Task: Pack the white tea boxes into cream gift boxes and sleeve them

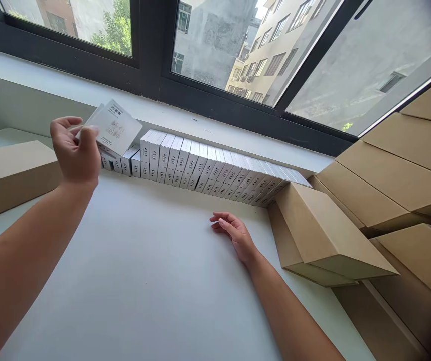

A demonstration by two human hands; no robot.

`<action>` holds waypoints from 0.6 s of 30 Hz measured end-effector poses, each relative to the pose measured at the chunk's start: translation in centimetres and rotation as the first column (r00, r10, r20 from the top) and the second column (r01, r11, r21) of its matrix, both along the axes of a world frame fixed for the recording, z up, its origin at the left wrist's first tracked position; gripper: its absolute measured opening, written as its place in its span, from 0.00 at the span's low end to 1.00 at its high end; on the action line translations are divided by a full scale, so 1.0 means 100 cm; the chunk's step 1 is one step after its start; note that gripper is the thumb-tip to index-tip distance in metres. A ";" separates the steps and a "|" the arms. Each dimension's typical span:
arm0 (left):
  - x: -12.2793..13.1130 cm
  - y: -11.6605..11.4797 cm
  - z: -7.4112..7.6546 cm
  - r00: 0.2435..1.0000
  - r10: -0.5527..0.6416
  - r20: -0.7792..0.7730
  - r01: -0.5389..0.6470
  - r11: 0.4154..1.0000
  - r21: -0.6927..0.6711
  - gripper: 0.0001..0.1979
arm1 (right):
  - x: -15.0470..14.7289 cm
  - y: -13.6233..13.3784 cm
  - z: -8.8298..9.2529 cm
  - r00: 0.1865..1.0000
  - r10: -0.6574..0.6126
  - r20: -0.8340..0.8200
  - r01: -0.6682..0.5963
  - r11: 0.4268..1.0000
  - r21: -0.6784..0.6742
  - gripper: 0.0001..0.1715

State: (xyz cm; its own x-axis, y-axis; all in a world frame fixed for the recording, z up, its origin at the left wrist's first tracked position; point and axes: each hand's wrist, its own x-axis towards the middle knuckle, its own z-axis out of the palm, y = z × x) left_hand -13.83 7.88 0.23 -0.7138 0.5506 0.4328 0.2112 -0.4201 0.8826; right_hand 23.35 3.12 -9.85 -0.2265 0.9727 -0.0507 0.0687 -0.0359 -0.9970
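My left hand (75, 153) is raised at the left and pinches a small white printed box (114, 128), held tilted above the left end of a long row of like white boxes (215, 168). That row stands on edge along the back of the white table (143, 271), under the window sill. My right hand (234, 233) rests on the table in front of the row's right part, fingers stretched out and loosely together, holding nothing.
Brown cardboard cartons (324, 235) lie stacked and leaning at the right, reaching the row's right end. Another brown carton (8, 173) sits at the left edge. A dark-framed window (151, 65) runs behind the sill.
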 end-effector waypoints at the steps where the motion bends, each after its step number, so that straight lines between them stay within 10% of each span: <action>1: 0.010 -0.008 0.003 0.979 -0.115 0.168 0.110 0.993 0.037 0.21 | 0.000 0.000 0.000 1.000 0.002 -0.006 -0.002 1.000 0.010 0.21; 4: 0.056 -0.041 0.000 0.731 -0.485 0.479 0.505 0.857 0.097 0.17 | 0.000 -0.001 0.000 0.999 0.029 -0.039 -0.027 0.998 0.050 0.22; 7: 0.105 -0.074 -0.028 0.527 -0.537 0.659 0.770 0.630 -0.102 0.19 | -0.004 -0.005 0.000 0.989 0.106 -0.106 -0.096 0.991 0.098 0.31; 12: 0.143 -0.098 -0.085 0.538 -0.610 0.582 0.836 0.471 -0.280 0.20 | -0.022 -0.017 -0.002 0.948 0.213 -0.238 -0.198 0.976 0.086 0.54; 18: 0.140 -0.107 -0.101 0.560 -0.800 0.214 0.810 0.475 -0.345 0.23 | -0.030 -0.022 0.003 0.968 0.153 -0.200 -0.165 0.985 -0.043 0.40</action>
